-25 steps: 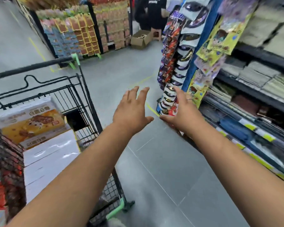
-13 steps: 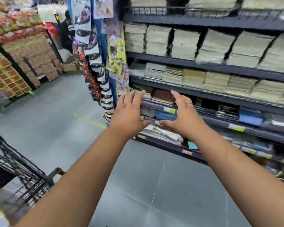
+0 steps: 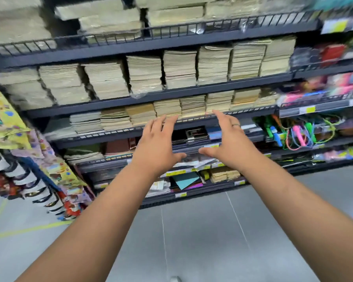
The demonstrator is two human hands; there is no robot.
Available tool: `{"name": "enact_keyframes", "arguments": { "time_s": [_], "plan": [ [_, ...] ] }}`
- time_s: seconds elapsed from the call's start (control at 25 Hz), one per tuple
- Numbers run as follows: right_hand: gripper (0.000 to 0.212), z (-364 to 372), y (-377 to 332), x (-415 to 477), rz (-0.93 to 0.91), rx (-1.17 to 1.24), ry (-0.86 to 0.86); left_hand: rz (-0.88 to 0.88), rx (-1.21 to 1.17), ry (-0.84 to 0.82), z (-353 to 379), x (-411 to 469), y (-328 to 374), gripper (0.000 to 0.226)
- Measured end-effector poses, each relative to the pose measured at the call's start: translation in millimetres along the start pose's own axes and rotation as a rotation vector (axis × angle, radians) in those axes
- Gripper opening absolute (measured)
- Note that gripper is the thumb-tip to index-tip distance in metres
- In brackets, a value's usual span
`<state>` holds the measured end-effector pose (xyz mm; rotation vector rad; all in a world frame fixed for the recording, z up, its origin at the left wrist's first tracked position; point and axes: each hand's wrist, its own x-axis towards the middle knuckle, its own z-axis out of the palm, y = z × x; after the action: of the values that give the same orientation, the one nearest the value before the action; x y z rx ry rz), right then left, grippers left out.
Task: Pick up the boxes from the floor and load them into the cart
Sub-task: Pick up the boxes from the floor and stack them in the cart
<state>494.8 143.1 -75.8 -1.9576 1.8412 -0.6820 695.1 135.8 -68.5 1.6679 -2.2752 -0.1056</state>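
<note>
Straight ahead: shelves (image 3: 171,46) fill the upper view, dark metal, several tiers, blurred toward the edges. Grey tiled floor (image 3: 202,241) below, with a yellow line (image 3: 29,228) across it at far left. Pale paper stacks (image 3: 145,74) sit side by side on the upper tiers; darker notebooks and loose sheets on the lower ones. Hanging packets (image 3: 55,171) at left, in front of the shelf end. Bright cords (image 3: 298,135) hang at right.

Both my arms reach forward over the floor. Left hand (image 3: 157,147) and right hand (image 3: 230,143) are level, near each other but apart, in front of the middle tiers. Each is spread: fingers straight and fanned, thumbs pointing inward at each other with a gap between. Neither holds anything.

Yellow price tags (image 3: 307,109) run along the shelf edges. Ring (image 3: 235,124) on a right finger.

Boxes and cart: can't tell where, neither is in this view.
</note>
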Motion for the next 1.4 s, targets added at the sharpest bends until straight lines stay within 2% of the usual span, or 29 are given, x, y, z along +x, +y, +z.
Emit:
{"name": "enact_keyframes", "arguments": {
  "time_s": [0.2, 0.44, 0.76, 1.08, 1.4],
  "plan": [
    [0.108, -35.1, 50.9, 26.5, 0.190, -0.013, 0.164, 0.222, -0.081, -0.067, 24.7, 95.0, 38.0, 0.099],
    [0.109, -79.0, 127.1, 14.5, 0.452, 0.028, 0.357, 0.498, -0.171, -0.133, 61.0, 168.1, 126.1, 0.097],
    [0.110, -170.4, 269.9, -51.6, 0.681, -0.038, 0.552, 0.753, -0.288, -0.222, 139.7, 214.4, 317.0, 0.098],
    [0.110, -297.9, 422.0, -127.5, 0.867, -0.120, 0.623, 0.909, -0.395, -0.309, 209.8, 232.4, 546.5, 0.101],
    [0.107, -380.4, 569.3, -140.4, 1.033, -0.150, 0.660, 1.057, -0.389, -0.374, 295.2, 299.7, 720.5, 0.102]
  ]
}}
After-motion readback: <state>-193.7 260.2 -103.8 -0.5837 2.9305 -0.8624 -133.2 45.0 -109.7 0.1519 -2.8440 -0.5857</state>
